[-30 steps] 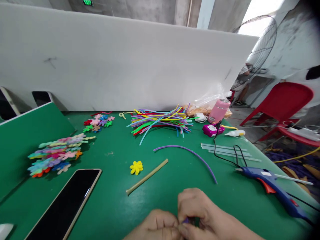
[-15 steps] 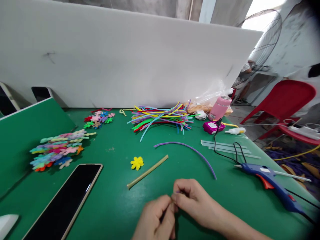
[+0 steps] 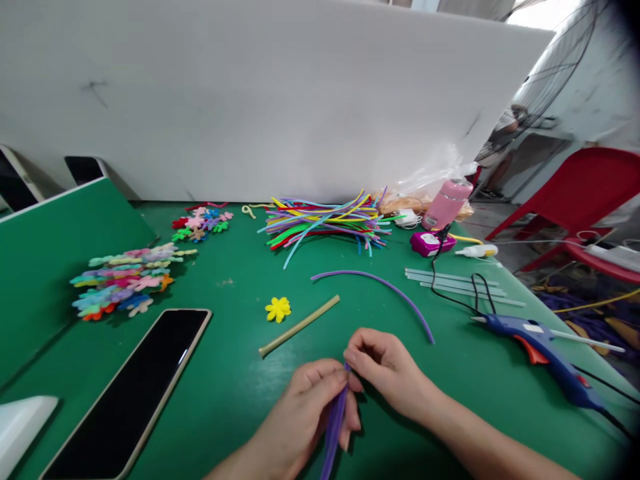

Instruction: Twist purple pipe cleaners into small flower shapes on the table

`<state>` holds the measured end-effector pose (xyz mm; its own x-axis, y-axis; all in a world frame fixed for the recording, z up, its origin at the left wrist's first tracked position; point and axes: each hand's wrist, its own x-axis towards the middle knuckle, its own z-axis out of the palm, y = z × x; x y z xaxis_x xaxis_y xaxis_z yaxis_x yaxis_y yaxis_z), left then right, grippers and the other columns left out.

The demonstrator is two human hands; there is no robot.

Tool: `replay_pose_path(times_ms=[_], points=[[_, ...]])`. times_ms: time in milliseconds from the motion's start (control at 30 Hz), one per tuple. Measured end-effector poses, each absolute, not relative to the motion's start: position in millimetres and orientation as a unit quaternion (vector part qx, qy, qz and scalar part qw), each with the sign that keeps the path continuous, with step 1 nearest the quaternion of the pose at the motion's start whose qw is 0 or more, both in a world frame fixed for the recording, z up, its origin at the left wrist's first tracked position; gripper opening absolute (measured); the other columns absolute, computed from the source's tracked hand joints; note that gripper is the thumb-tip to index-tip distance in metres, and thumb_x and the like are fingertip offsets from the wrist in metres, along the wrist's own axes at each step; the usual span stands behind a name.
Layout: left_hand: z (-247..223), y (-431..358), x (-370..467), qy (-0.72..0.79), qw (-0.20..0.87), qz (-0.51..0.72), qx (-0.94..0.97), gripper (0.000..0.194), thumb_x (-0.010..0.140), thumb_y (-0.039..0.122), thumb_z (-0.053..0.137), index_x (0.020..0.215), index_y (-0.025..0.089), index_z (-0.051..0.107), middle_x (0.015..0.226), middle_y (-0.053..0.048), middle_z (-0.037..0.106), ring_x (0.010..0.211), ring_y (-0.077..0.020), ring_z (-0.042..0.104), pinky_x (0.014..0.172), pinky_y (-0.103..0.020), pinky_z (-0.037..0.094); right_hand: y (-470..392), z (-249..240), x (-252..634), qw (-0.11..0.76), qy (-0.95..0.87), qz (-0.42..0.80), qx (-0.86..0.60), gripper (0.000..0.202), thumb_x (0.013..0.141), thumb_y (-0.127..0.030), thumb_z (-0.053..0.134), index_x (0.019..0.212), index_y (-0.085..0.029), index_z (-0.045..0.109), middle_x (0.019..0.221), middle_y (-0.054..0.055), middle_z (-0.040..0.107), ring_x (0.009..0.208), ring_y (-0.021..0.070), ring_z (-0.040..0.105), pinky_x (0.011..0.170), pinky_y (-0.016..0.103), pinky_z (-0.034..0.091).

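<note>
Near the table's front edge, my left hand (image 3: 300,407) is closed on a purple pipe cleaner (image 3: 333,430) that hangs down toward me. It looks wide and blurred; I cannot tell if it is one strand or folded. My right hand (image 3: 393,373) pinches its upper tip, fingers close to the left thumb. Beyond the hands lies a straight olive-tan stick (image 3: 300,326), with a yellow flower (image 3: 278,309) to its left. Another purple pipe cleaner (image 3: 381,278) curves across the table behind my right hand.
At the back lies a heap of coloured pipe cleaners (image 3: 325,223). Finished flowers (image 3: 125,283) are piled left, near a phone (image 3: 130,393). To the right are a blue glue gun (image 3: 545,357) with its cord, clear glue sticks (image 3: 460,287), a pink bottle (image 3: 447,203) and a magenta box (image 3: 431,243).
Both hands have moved slightly up the view, and the purple pipe cleaner now shows below the left fingers. The whole scene has shifted a little as the head moved.
</note>
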<state>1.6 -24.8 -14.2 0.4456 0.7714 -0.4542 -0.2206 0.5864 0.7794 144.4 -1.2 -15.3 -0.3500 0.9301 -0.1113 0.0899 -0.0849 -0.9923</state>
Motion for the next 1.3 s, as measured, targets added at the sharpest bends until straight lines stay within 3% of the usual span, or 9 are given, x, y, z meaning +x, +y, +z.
replay_pose_path(times_ms=[167, 367, 467, 700, 900, 1300], points=[[-6.9, -25.8, 1.5, 0.477, 0.666, 0.302, 0.487, 0.029, 0.08, 0.031, 0.048, 0.058, 0.014, 0.057, 0.055, 0.0, 0.053, 0.053, -0.0108, 0.044, 0.051, -0.021, 0.032, -2.1, -13.2, 143.0, 0.315, -0.571, 0.594, -0.471, 0.019, 0.077, -0.023, 0.048, 0.06, -0.019, 0.04, 0.046, -0.005, 0.047, 0.041, 0.0089, 0.047, 0.042, 0.018, 0.031], [-2.5, -29.5, 5.4, 0.494, 0.57, 0.304, 0.582, 0.03, 0.08, 0.024, 0.045, 0.052, 0.016, 0.049, 0.051, 0.002, 0.044, 0.053, -0.0119, 0.04, 0.051, -0.022, 0.029, 0.9, -6.7, 142.6, 0.26, -0.604, 0.552, -0.513, 0.016, 0.068, -0.011, 0.046, 0.054, -0.018, 0.042, 0.046, -0.006, 0.044, 0.045, 0.0078, 0.04, 0.044, 0.018, 0.028], [-3.3, -29.4, 6.4, 0.5, 0.59, 0.309, 0.553, 0.029, 0.079, 0.026, 0.047, 0.052, 0.016, 0.05, 0.051, 0.002, 0.044, 0.053, -0.0116, 0.039, 0.051, -0.023, 0.029, 2.9, -5.8, 142.6, 0.254, -0.6, 0.559, -0.512, 0.016, 0.069, -0.012, 0.048, 0.055, -0.017, 0.043, 0.047, -0.005, 0.047, 0.046, 0.0077, 0.04, 0.044, 0.018, 0.029], [-9.2, -22.3, -0.8, 0.468, 0.733, 0.385, 0.31, 0.019, 0.075, 0.031, 0.06, 0.076, 0.013, 0.066, 0.065, -0.003, 0.06, 0.066, -0.0137, 0.051, 0.062, -0.024, 0.036, 12.3, -4.7, 143.9, 0.341, -0.571, 0.572, -0.481, 0.031, 0.085, -0.038, 0.041, 0.072, -0.013, 0.054, 0.055, -0.003, 0.046, 0.047, 0.0075, 0.037, 0.046, 0.02, 0.028], [-12.1, -19.5, -4.8, 0.416, 0.782, 0.388, 0.256, 0.017, 0.074, 0.028, 0.062, 0.076, 0.012, 0.066, 0.06, 0.0, 0.055, 0.056, -0.0104, 0.047, 0.053, -0.023, 0.035, 17.2, -4.7, 131.7, 0.341, -0.575, 0.583, -0.461, 0.022, 0.077, -0.031, 0.052, 0.063, -0.016, 0.048, 0.051, -0.004, 0.048, 0.047, 0.0082, 0.043, 0.049, 0.021, 0.033], [-13.6, -19.9, -6.6, 0.452, 0.752, 0.371, 0.304, 0.021, 0.074, 0.034, 0.059, 0.067, 0.013, 0.059, 0.05, 0.004, 0.044, 0.047, -0.0078, 0.037, 0.045, -0.02, 0.026, 15.8, -8.1, 125.5, 0.324, -0.597, 0.552, -0.484, 0.012, 0.072, -0.017, 0.047, 0.06, -0.017, 0.045, 0.045, -0.006, 0.046, 0.041, 0.0067, 0.04, 0.042, 0.018, 0.029]])
